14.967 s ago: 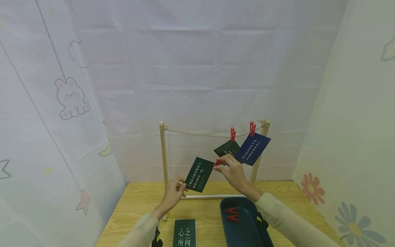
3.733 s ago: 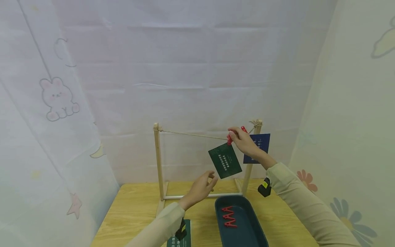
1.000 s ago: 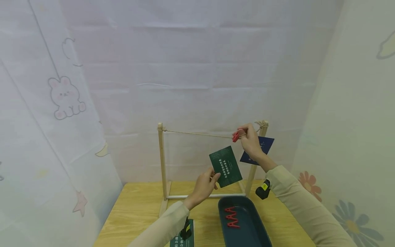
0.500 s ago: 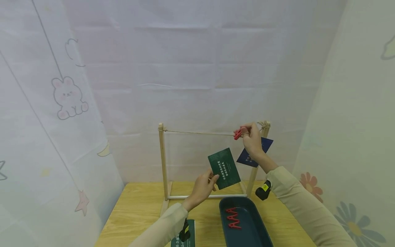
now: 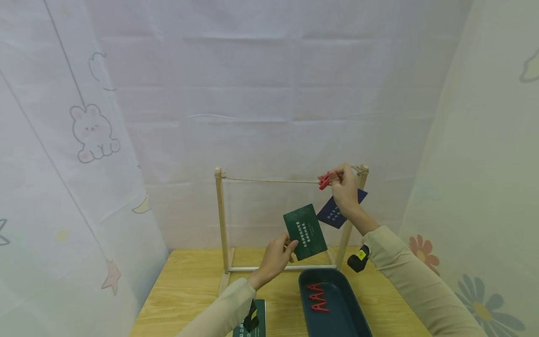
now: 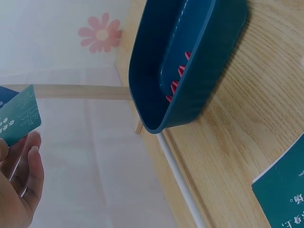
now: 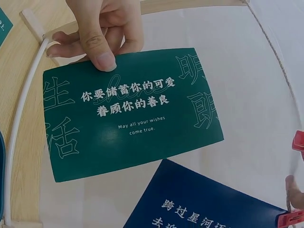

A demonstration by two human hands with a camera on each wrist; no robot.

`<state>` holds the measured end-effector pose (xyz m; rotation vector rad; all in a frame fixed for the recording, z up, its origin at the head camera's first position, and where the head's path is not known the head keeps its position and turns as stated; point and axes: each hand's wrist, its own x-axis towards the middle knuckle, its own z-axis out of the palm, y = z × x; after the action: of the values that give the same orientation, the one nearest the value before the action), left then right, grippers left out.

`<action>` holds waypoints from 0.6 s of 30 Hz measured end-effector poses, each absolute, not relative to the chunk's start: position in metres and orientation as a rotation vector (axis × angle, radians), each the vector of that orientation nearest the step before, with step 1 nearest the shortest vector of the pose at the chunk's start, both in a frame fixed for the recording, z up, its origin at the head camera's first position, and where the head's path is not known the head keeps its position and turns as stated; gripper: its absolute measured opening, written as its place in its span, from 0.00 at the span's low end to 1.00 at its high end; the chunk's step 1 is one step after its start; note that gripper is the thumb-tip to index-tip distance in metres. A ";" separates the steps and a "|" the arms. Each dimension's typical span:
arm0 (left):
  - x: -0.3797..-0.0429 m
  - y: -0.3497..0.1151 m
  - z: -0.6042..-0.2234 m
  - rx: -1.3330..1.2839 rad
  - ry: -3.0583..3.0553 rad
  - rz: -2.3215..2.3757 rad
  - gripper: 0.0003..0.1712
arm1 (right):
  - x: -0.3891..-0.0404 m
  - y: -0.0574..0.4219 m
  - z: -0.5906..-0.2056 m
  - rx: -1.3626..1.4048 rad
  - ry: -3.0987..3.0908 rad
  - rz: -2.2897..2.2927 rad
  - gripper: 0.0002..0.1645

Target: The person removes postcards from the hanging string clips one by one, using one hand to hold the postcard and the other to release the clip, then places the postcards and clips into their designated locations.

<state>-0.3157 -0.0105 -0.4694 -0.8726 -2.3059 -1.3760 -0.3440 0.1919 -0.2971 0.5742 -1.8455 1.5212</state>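
Observation:
In the head view my left hand [image 5: 275, 255] pinches a green card [image 5: 305, 231] by its lower left edge, thumb on the printed face. The card is apart from the string [image 5: 269, 181]. Higher up, my right hand [image 5: 345, 193] pinches a red clothespin [image 5: 325, 181] at the string; whether its tips grip the string is unclear. A blue card [image 5: 334, 213] hangs partly behind the right hand. In the right wrist view, another clothespin [image 7: 290, 219] is clipped at the blue card's corner, and the green card [image 7: 133, 114] shows its printed side. A right fingertip [image 7: 294, 190] is at that view's edge.
The string spans a wooden frame with a left post [image 5: 222, 215], right post [image 5: 345, 243] and white bottom bar [image 5: 244, 269]. A dark blue tray [image 5: 349, 309] holds red clothespins [image 5: 318, 297]. More green cards [image 5: 261, 323] lie on the wooden table [image 5: 181, 290], partly under the left sleeve.
The green card, earlier hanging from a clothespin on the string, is now off it in my left hand. The right hand has risen slightly with the clothespin. The tray gained a clothespin since the oldest frame.

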 end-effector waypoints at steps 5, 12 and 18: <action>-0.314 -0.013 -0.473 -0.880 -2.309 -1.386 0.10 | -0.343 0.191 -0.297 0.569 -1.815 1.464 0.10; -0.316 -0.016 -0.477 -0.894 -2.298 -1.355 0.10 | -0.324 0.184 -0.286 0.611 -1.815 1.429 0.10; -0.318 -0.019 -0.479 -0.886 -2.304 -1.343 0.10 | -0.325 0.187 -0.292 0.701 -1.837 1.425 0.04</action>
<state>-0.3178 -0.0195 -0.4788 -0.8861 -2.3038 -1.3429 -0.3255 0.1868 -0.2922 0.7010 -1.8373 1.4246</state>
